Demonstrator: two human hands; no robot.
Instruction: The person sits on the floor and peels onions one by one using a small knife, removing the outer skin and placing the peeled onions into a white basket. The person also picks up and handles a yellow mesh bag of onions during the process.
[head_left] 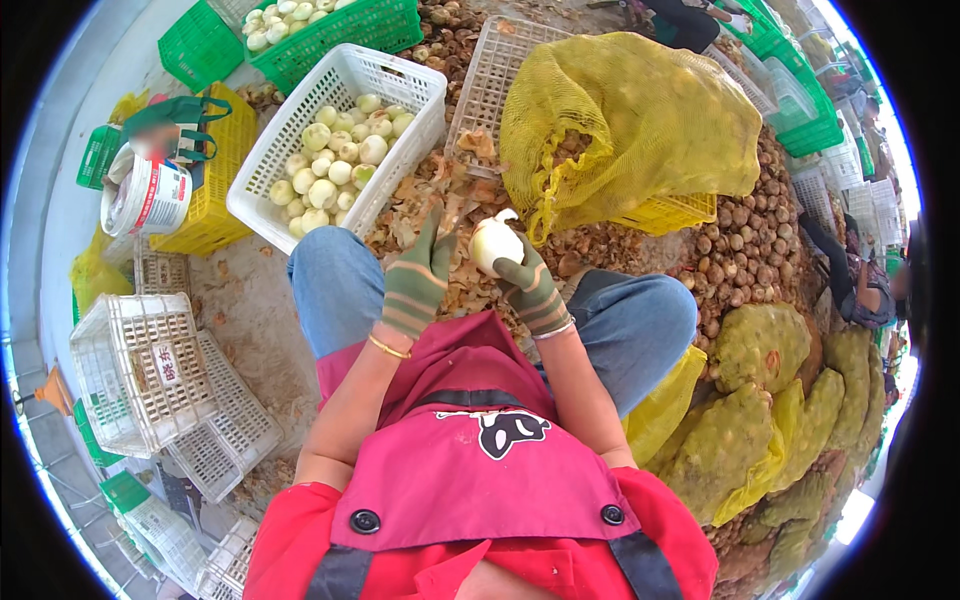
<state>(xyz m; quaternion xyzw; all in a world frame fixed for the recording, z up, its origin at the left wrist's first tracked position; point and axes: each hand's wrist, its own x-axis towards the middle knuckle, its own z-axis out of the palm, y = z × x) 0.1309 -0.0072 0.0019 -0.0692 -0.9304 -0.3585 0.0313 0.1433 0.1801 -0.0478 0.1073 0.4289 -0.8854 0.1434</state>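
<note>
Both my hands wear green gloves with pale stripes and meet above my lap. My right hand [534, 293] is closed around a peeled white onion [493, 246], with a curled end sticking up at its top. My left hand [418, 283] is just left of the onion, apart from it, fingers pressed together and pointing away from me. A thin, blurred shape shows by its fingertips, but I cannot tell what it is. Beyond my left knee, a white crate [262, 118] contains peeled onions [335, 165]. Dry brown onion skins [425, 195] cover the ground between my knees and the crates.
A yellow mesh sack [640, 110] of onions slumps over crates at the far right. Unpeeled onions [750, 245] are heaped beside it, with more filled sacks [725, 440] nearer. On the left are a yellow crate [215, 190], a white bucket [150, 195] and stacked white crates [145, 375].
</note>
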